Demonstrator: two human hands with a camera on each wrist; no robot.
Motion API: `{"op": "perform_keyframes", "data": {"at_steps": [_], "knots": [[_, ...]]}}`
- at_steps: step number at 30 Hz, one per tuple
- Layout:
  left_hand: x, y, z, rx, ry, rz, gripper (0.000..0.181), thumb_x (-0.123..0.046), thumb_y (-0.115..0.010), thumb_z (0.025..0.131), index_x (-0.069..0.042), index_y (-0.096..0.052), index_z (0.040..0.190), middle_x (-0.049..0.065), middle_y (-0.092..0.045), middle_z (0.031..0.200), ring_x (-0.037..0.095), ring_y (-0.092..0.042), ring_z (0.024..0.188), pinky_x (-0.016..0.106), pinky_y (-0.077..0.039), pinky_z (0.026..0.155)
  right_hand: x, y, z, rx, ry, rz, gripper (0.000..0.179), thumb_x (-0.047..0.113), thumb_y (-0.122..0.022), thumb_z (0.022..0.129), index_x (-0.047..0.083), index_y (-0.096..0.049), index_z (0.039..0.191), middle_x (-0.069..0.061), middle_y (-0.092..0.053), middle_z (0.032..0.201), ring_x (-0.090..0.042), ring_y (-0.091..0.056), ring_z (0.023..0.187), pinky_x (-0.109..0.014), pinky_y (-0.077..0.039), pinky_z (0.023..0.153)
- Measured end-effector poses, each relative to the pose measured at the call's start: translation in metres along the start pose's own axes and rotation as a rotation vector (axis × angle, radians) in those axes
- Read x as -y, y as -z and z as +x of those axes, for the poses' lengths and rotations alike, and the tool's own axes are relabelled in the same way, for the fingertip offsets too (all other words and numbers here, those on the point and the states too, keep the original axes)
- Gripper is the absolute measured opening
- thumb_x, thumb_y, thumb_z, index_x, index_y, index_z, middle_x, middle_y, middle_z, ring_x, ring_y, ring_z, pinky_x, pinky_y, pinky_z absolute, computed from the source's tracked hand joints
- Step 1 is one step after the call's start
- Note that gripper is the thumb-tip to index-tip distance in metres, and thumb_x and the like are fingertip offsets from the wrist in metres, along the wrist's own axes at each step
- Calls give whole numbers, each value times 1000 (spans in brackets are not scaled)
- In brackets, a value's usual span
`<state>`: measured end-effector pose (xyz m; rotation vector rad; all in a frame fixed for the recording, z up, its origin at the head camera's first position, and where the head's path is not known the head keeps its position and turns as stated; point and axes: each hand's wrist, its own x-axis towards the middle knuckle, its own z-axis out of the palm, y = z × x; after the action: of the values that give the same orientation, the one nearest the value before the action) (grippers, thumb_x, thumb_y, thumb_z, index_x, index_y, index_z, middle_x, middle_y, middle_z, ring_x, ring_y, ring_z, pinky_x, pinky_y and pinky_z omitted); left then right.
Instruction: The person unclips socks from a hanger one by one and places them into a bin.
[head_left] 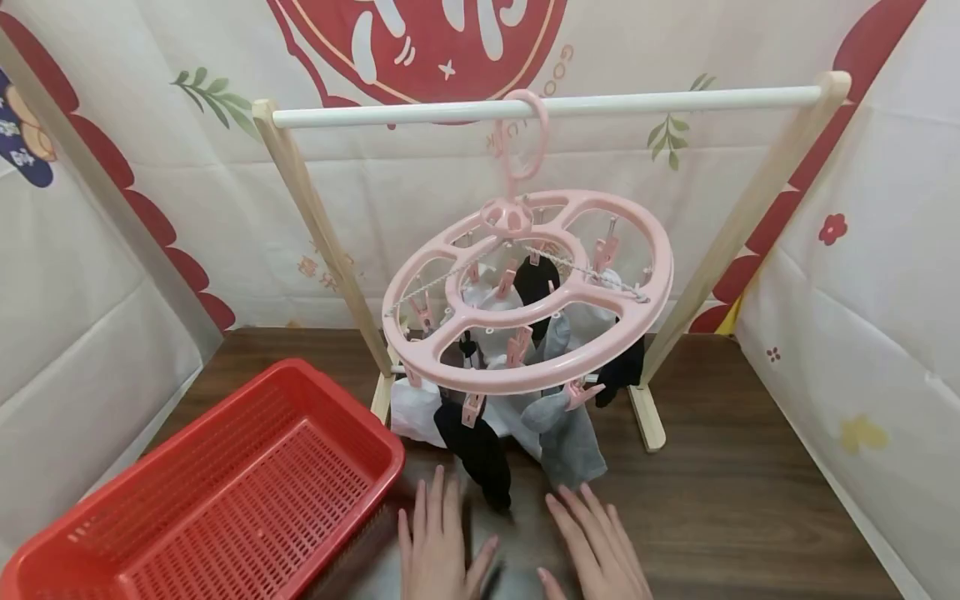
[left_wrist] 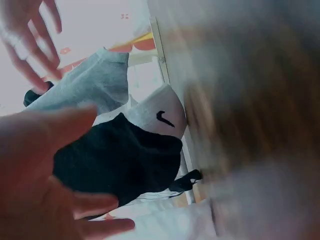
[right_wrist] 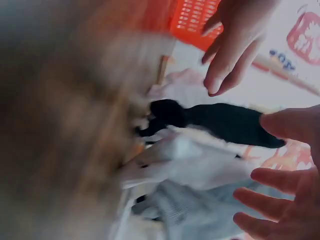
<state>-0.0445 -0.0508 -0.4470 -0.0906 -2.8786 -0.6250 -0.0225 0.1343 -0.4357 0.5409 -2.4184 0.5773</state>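
My left hand (head_left: 437,554) is at the front, fingers straight and spread, holding nothing. To its right, my right hand (head_left: 600,550) also has its fingers extended with nothing in them. Just beyond the hands, a black sock (head_left: 477,454) and a grey sock (head_left: 568,446) hang from a pink round clip hanger (head_left: 487,382). More socks hang around the ring, among them a white sock (head_left: 416,410) at its left. A black tick mark shows on a white sock (left_wrist: 167,105) in the left wrist view. I cannot tell whether either hand touches the table.
A white rail (head_left: 675,103) on a wooden frame (head_left: 750,217) carries the hanger by its hook. On the left of the brown table (head_left: 765,483) stands a red plastic basket (head_left: 255,500), with nothing visible inside. Printed cloth walls (head_left: 885,333) enclose the back and sides.
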Motion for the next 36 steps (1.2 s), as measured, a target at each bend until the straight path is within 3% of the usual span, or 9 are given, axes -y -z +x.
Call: {"op": "perform_keyframes", "data": {"at_steps": [5,9,13,17,19,24,28,33,36], "knots": [[3,13,14,-177,-29,-225,75,-28,-69,78,-1,-33,138,19,-45,136,32,-45,121,51,-43,92,18,6,37,-68,94,195,63,39,-57,86,1,-41,135,-15,-50,133,-30,-43,123,-19,-18,109],[4,23,30,-251,-144,-439,79,-9,-69,75,-1,-27,141,20,-44,138,28,-45,122,50,-45,91,36,9,64,-102,42,262,68,30,-62,84,2,-34,139,-16,-45,138,-28,-42,124,-26,-28,105],[4,29,47,-153,-184,-770,84,-3,-71,74,-4,-23,143,21,-39,141,29,-41,126,54,-39,97,45,8,84,-75,-79,338,74,23,-66,82,11,-26,143,-13,-41,141,-25,-40,125,-44,-39,96],[1,37,61,-26,-96,-1092,79,-5,-71,77,-15,-25,141,16,-44,136,27,-44,123,55,-34,102,47,2,101,-67,-163,440,75,24,-67,82,16,-26,144,-11,-41,141,-23,-40,126,-52,-41,94],[0,42,65,-12,-52,-1166,72,-5,-69,79,-14,-30,138,14,-49,129,25,-48,118,52,-35,101,48,-2,107,-93,-178,494,71,24,-68,82,17,-30,141,-10,-45,138,-22,-42,124,-52,-42,93],[2,46,70,-2,-3,-1143,46,2,-64,80,-8,-49,122,12,-58,112,19,-55,98,36,-47,84,52,-11,120,-185,-197,637,46,23,-68,82,19,-51,124,-4,-59,119,-16,-54,110,-44,-47,89],[5,44,70,44,-24,-1138,31,5,-59,82,-6,-59,110,15,-61,102,19,-55,86,28,-49,72,54,-14,128,-229,-212,707,34,23,-68,82,17,-57,114,-3,-66,104,-15,-59,96,-42,-49,83],[6,40,70,85,-61,-1098,32,8,-57,81,-5,-61,110,18,-63,104,22,-54,89,36,-48,77,48,-16,134,-205,-271,787,24,22,-69,81,14,-63,103,-5,-65,94,-14,-60,87,-40,-49,80],[5,39,71,95,-66,-1051,32,7,-57,82,-8,-61,109,16,-63,106,23,-54,92,41,-47,81,42,-14,135,-180,-296,900,22,17,-70,80,10,-64,101,-9,-63,91,-18,-59,85,-36,-49,80]]}}
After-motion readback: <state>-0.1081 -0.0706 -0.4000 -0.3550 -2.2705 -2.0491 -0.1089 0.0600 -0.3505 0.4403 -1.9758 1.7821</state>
